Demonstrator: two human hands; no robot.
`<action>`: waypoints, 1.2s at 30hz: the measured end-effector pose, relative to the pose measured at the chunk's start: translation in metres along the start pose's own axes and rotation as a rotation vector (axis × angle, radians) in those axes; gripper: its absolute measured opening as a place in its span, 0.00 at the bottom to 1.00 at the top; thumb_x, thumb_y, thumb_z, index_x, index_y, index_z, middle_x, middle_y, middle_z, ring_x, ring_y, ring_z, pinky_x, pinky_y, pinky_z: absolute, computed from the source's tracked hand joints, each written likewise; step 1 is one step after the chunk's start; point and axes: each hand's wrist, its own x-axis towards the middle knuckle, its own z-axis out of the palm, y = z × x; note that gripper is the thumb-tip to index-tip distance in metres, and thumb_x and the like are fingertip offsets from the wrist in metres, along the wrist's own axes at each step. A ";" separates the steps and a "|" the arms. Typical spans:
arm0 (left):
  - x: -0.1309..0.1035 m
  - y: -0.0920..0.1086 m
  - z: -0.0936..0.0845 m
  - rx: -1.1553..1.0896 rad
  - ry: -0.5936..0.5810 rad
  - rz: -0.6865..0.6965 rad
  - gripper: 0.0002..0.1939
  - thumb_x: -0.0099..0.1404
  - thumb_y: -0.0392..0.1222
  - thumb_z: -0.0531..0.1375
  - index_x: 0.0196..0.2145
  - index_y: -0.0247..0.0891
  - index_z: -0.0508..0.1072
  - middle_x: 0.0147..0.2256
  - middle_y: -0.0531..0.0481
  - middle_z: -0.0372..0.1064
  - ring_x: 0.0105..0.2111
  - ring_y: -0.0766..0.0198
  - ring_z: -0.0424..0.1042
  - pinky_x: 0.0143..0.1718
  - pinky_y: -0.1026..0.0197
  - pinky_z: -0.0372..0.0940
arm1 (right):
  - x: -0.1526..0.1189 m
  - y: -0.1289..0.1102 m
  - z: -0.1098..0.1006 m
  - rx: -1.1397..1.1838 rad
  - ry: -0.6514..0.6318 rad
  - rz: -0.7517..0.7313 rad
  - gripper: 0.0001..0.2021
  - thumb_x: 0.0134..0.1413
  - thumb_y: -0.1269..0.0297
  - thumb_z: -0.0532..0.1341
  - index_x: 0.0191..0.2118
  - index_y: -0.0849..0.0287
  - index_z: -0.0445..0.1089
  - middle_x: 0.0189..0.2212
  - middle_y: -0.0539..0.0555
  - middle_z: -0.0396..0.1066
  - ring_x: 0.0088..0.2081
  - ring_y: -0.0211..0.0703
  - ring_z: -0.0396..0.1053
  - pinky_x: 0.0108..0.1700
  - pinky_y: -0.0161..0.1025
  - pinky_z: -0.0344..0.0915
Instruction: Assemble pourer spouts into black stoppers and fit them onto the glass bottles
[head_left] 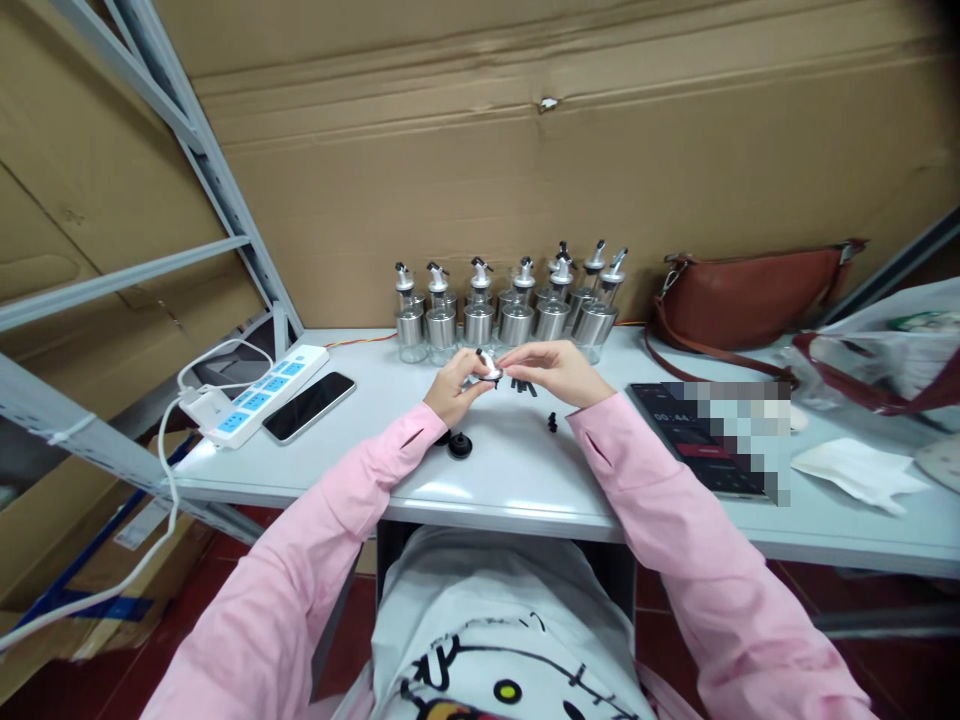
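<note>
My left hand [454, 390] is closed around a silver pour spout [490, 365] with a black tip, held just above the table. My right hand [555, 370] reaches in from the other side, its thumb and fingertips pinched together against the spout's right edge. Whatever small piece may lie between those fingertips is too small to make out. Beneath the right hand lie several thin black strips [523, 386]. A small black ribbed part [553, 423] rests to their right. Round black caps [460, 445] sit by my left wrist, one partly hidden by the sleeve.
Behind my hands stand several glass-and-steel bottles [478, 322] with spouts. A power strip [266, 397] and a phone [309, 407] lie left. On the right are a tablet [697, 435], a brown bag [742, 298], a white tissue [859, 470] and a plastic bag [892, 345].
</note>
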 end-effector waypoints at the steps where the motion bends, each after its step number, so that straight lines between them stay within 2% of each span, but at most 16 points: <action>1: 0.000 0.000 0.000 0.002 0.000 -0.005 0.06 0.61 0.41 0.58 0.32 0.37 0.65 0.34 0.49 0.62 0.37 0.64 0.65 0.41 0.60 0.61 | 0.001 0.002 -0.006 -0.078 0.023 0.045 0.11 0.44 0.60 0.63 0.32 0.61 0.75 0.33 0.56 0.76 0.36 0.45 0.73 0.41 0.41 0.68; 3: 0.000 0.000 0.001 0.005 -0.004 -0.016 0.06 0.61 0.42 0.58 0.31 0.37 0.65 0.33 0.49 0.63 0.36 0.63 0.65 0.41 0.60 0.61 | 0.002 0.009 -0.018 -0.304 0.108 0.152 0.09 0.46 0.63 0.62 0.32 0.62 0.76 0.32 0.56 0.76 0.35 0.44 0.72 0.41 0.39 0.66; 5: 0.000 -0.001 0.001 0.001 -0.007 -0.031 0.06 0.61 0.42 0.58 0.31 0.37 0.65 0.33 0.49 0.63 0.36 0.63 0.65 0.41 0.60 0.61 | 0.002 0.018 -0.025 -0.530 0.122 0.280 0.08 0.47 0.66 0.61 0.31 0.63 0.76 0.31 0.56 0.76 0.35 0.44 0.72 0.41 0.38 0.64; 9: -0.002 0.000 0.002 -0.049 -0.021 -0.115 0.06 0.60 0.41 0.57 0.31 0.37 0.64 0.36 0.48 0.66 0.38 0.63 0.67 0.43 0.59 0.61 | 0.001 0.034 -0.024 -0.759 -0.040 0.472 0.09 0.46 0.63 0.62 0.32 0.63 0.77 0.31 0.58 0.77 0.36 0.45 0.72 0.38 0.36 0.62; 12: -0.004 0.003 0.003 -0.134 -0.053 -0.215 0.06 0.60 0.40 0.56 0.33 0.37 0.62 0.38 0.47 0.68 0.41 0.61 0.70 0.46 0.58 0.62 | 0.000 0.036 -0.016 -0.846 -0.059 0.525 0.11 0.47 0.60 0.62 0.34 0.61 0.77 0.33 0.59 0.76 0.37 0.47 0.72 0.37 0.36 0.62; 16: -0.004 0.009 0.004 -0.223 -0.095 -0.296 0.06 0.61 0.38 0.55 0.35 0.37 0.59 0.42 0.44 0.70 0.44 0.61 0.71 0.48 0.57 0.62 | 0.001 0.033 -0.007 -0.898 -0.047 0.589 0.12 0.46 0.58 0.62 0.35 0.58 0.77 0.36 0.60 0.76 0.39 0.49 0.72 0.35 0.37 0.62; 24: -0.003 0.009 0.004 -0.203 -0.125 -0.299 0.08 0.60 0.35 0.54 0.35 0.38 0.56 0.44 0.42 0.70 0.45 0.61 0.70 0.48 0.54 0.61 | 0.000 0.036 -0.006 -0.895 -0.037 0.619 0.10 0.44 0.63 0.63 0.34 0.58 0.77 0.37 0.62 0.75 0.39 0.50 0.72 0.36 0.39 0.64; 27: -0.003 0.006 0.005 -0.196 -0.106 -0.271 0.13 0.59 0.35 0.54 0.41 0.38 0.54 0.44 0.42 0.70 0.43 0.62 0.70 0.45 0.56 0.62 | 0.000 0.036 -0.007 -0.910 -0.025 0.627 0.10 0.44 0.65 0.62 0.34 0.59 0.77 0.38 0.62 0.75 0.39 0.51 0.72 0.36 0.40 0.64; 31: -0.004 0.002 0.005 -0.219 -0.059 -0.251 0.23 0.60 0.36 0.54 0.51 0.37 0.50 0.46 0.41 0.68 0.37 0.64 0.72 0.43 0.57 0.63 | -0.001 0.034 -0.009 -0.881 -0.042 0.636 0.11 0.45 0.59 0.62 0.33 0.59 0.77 0.37 0.63 0.75 0.40 0.54 0.71 0.37 0.43 0.65; 36: -0.006 -0.001 0.005 -0.226 -0.066 -0.244 0.31 0.60 0.37 0.54 0.58 0.39 0.45 0.46 0.43 0.68 0.33 0.66 0.72 0.42 0.57 0.64 | -0.003 0.033 -0.009 -0.842 -0.018 0.639 0.05 0.40 0.70 0.64 0.28 0.61 0.76 0.34 0.64 0.75 0.39 0.56 0.72 0.37 0.44 0.65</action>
